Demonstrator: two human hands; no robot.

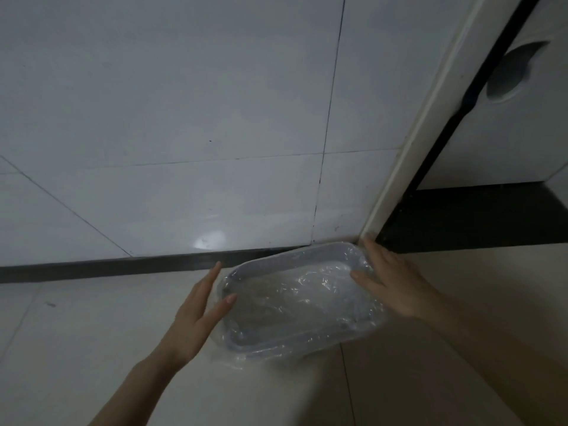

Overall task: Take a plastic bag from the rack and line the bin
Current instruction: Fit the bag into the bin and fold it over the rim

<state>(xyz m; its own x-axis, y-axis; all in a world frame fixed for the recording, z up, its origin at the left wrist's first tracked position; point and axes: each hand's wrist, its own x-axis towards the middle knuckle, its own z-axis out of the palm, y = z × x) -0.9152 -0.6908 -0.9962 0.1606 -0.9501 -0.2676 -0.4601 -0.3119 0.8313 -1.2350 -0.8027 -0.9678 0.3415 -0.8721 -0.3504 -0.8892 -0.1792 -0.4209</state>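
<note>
1. A low grey bin stands on a pale tiled floor, its far right corner tucked close to a white tiled wall and a white door frame.
2. A clear plastic bag lines the bin, its crinkled film spread across the inside and folded out over the rim on every visible side.
3. The left hand rests at the bin's left end, fingers straight and spread, thumb lying against the bag at the rim; it grips nothing.
4. The right hand sits at the bin's right end, palm flat and fingers extended, thumb pointing inward over the bag; it too lies open, pressing on the film rather than pinching it.
5. A dark strip runs along the base of the wall, just beyond the bin's far edge.
6. To the right of the door frame, a white panel with an oval recess shows above a black band of floor.
7. The scene is dim, with one small bright reflection on the lower wall tile.
</note>
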